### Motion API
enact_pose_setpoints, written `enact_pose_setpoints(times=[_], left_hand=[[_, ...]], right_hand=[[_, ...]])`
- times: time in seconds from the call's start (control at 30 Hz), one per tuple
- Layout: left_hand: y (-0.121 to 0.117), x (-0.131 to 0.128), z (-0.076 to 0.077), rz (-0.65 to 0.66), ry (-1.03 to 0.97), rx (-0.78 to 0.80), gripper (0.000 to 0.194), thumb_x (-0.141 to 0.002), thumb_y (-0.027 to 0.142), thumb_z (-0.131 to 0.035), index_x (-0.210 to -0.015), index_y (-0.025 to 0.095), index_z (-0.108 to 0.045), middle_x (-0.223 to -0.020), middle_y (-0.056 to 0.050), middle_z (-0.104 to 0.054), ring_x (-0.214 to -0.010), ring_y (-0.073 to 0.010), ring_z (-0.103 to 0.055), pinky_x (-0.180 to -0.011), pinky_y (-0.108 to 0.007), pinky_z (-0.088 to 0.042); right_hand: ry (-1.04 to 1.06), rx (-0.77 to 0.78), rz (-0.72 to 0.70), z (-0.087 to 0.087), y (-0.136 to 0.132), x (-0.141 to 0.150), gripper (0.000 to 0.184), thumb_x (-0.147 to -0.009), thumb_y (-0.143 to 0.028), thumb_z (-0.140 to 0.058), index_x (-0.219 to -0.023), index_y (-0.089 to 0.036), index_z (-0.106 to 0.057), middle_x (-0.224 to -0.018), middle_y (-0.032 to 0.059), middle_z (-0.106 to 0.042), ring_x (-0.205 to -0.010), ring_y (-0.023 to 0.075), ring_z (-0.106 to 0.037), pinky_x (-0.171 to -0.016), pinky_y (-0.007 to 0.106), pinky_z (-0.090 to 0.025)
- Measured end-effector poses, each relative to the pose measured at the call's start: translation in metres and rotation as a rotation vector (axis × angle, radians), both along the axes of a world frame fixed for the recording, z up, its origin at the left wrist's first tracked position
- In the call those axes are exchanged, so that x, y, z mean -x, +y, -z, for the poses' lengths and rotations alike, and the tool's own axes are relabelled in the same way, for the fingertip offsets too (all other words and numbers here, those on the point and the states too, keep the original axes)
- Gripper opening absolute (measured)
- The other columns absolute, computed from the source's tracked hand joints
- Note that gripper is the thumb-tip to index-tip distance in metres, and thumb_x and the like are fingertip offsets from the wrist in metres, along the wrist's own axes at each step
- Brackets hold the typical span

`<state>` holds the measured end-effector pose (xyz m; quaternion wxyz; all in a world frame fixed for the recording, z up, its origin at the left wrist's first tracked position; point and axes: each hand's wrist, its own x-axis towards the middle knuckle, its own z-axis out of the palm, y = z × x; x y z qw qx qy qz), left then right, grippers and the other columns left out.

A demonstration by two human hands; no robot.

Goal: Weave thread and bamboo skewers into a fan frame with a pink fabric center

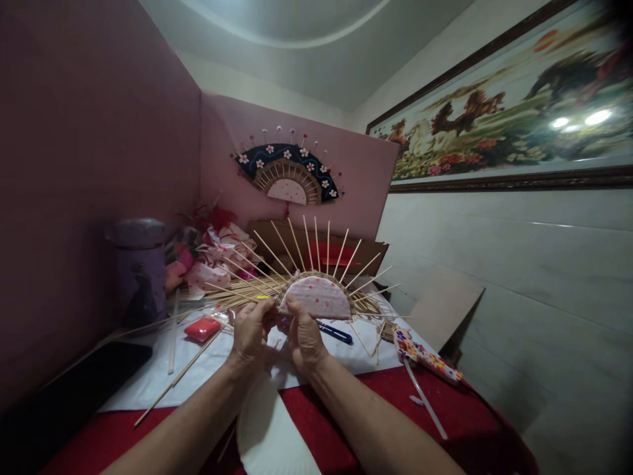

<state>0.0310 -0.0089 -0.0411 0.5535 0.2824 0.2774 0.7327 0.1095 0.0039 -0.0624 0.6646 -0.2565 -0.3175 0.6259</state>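
A half-finished hand fan [319,297] is held upright in front of me, its half-round base covered in pale cloth with red dots. Thin bamboo sticks [328,247] spread out from it like rays, and a narrow woven band follows the curved edge. My right hand [307,336] grips the base at its lower left, thumb on the cloth and the other fingers hidden behind. At the left end of the band, my left hand [253,324] is closed in a pinch; a thin strand may be between its fingertips, but I cannot tell.
Behind stands a pink board [346,191] with a finished dark fan [297,158] pinned up. Around lie a blue cutter [336,332], a red packet [202,328], a flowered glue gun [428,356], loose bamboo strips [180,376], a purple canister [137,277] and a black phone-like slab [111,369].
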Motion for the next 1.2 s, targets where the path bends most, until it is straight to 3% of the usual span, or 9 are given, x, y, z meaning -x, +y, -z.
enact_pose_setpoints(times=[0.33, 0.67, 1.2], left_hand=[[0.0002, -0.0003, 0.001, 0.006, -0.031, 0.001, 0.017, -0.046, 0.015, -0.073, -0.052, 0.014, -0.057, -0.051, 0.001, -0.06, -0.05, -0.0116, -0.055, -0.054, -0.025, -0.045], [-0.0028, -0.0007, -0.0009, 0.044, -0.034, -0.02, 0.008, -0.055, 0.021, -0.064, -0.054, 0.013, -0.061, -0.053, -0.001, -0.061, -0.052, -0.0128, -0.056, -0.057, -0.026, -0.046], [-0.0027, -0.001, 0.002, 0.104, 0.009, -0.061, 0.017, -0.05, 0.015, -0.077, -0.062, 0.008, -0.068, -0.062, -0.006, -0.068, -0.059, -0.0144, -0.062, -0.065, -0.027, -0.049]], right_hand=[[-0.013, 0.002, -0.005, -0.0003, -0.0008, -0.0008, 0.025, -0.061, -0.038, -0.074, -0.076, -0.019, -0.067, -0.075, -0.0001, -0.067, -0.064, 0.0137, -0.053, -0.058, 0.026, -0.037], [0.041, -0.018, -0.015, -0.0022, -0.0016, -0.0007, 0.022, -0.062, -0.036, -0.074, -0.075, -0.02, -0.065, -0.079, 0.0007, -0.068, -0.071, 0.0158, -0.056, -0.063, 0.027, -0.042], [0.093, 0.011, -0.038, -0.0024, 0.0016, -0.002, 0.025, -0.063, -0.04, -0.073, -0.076, -0.019, -0.067, -0.077, -0.0004, -0.07, -0.068, 0.0143, -0.057, -0.064, 0.026, -0.042]])
